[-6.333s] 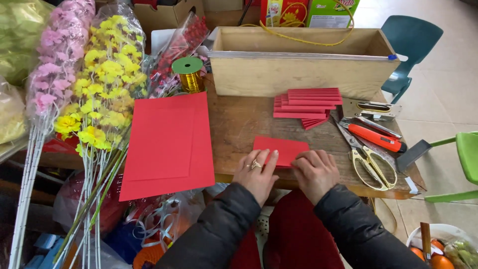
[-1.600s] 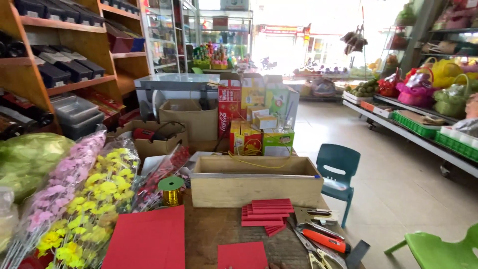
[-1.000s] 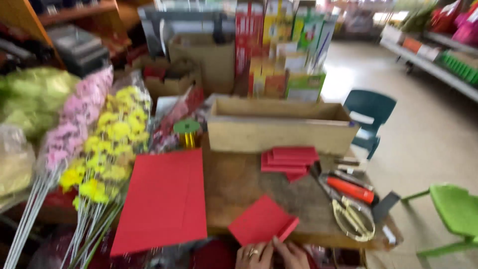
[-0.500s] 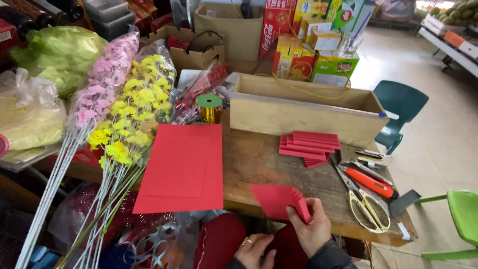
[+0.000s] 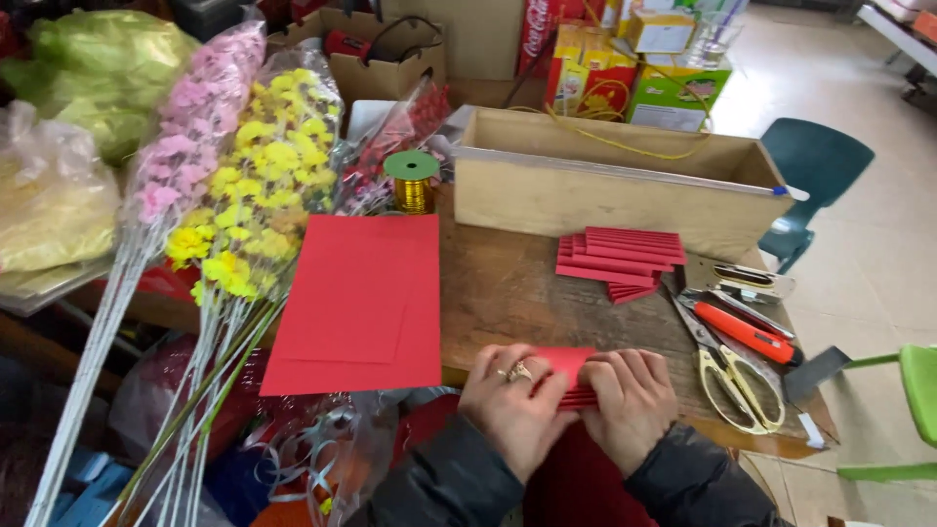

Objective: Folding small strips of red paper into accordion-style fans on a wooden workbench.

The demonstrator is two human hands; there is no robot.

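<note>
Folded red paper [image 5: 569,373] lies crosswise between both hands; left hand [image 5: 515,405] and right hand [image 5: 632,400] fingers press flat onto it.

Worn wooden table [image 5: 508,293]: red paper sheets [image 5: 361,298], folded stack [image 5: 620,262], scissors [image 5: 732,376], wooden box [image 5: 605,185].
</note>
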